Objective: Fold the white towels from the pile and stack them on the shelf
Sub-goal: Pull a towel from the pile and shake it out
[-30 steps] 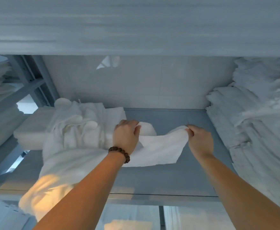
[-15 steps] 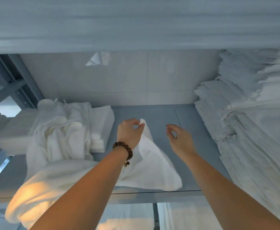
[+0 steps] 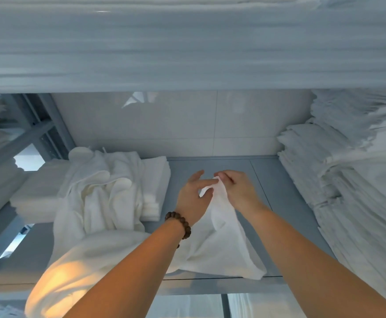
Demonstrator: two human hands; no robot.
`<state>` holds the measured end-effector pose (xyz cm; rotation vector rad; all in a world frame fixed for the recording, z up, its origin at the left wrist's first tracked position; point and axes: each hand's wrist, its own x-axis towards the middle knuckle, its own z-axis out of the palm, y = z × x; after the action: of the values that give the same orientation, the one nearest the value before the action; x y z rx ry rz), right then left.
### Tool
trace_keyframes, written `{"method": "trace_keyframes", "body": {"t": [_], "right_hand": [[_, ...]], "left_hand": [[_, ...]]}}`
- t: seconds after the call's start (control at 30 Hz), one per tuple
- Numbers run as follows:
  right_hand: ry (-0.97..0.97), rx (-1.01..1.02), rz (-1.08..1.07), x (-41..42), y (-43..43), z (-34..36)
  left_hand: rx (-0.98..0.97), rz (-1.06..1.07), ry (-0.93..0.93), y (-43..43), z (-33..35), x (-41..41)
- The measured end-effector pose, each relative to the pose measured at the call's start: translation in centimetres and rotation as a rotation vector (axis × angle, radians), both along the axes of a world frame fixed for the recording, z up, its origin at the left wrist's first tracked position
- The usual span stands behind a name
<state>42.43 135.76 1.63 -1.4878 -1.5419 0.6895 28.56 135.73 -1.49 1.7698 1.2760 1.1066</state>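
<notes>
A folded stack sits at the left end of the grey shelf. The loose towel pile is draped over it and spills past the front edge. At centre, the left hand and right hand meet, both pinching the top corner of one white towel. Its lower part lies on the shelf. A tall towel stack stands at the right.
</notes>
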Motion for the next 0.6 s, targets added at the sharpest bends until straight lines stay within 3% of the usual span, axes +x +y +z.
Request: {"method": "trace_keyframes", "body": {"t": [0.1, 0.2, 0.27, 0.33, 0.47, 0.6], "right_hand": [[-0.012, 0.041, -0.003, 0.2, -0.3, -0.1], [0.039, 0.072, -0.006, 0.5, -0.8, 0.1], [0.026, 0.101, -0.030, 1.4, -0.9, 0.3], [-0.027, 0.099, -0.029, 2.8, -1.1, 0.4], [-0.215, 0.052, 0.013, 5.5, -1.8, 0.5], [-0.156, 0.146, -0.154, 8.0, -2.4, 0.7]], "left_hand": [[0.065, 0.067, -0.015, 0.3, 0.1, -0.1], [-0.073, 0.026, -0.040, 0.9, 0.0, 0.4], [-0.095, -0.010, 0.105, 1.5, -0.4, 0.7], [-0.047, -0.008, 0.193, 2.0, -0.7, 1.1], [0.038, -0.012, 0.151, 2.2, -0.2, 2.8], [0.131, -0.115, 0.216, 2.4, 0.5, 5.0]]}}
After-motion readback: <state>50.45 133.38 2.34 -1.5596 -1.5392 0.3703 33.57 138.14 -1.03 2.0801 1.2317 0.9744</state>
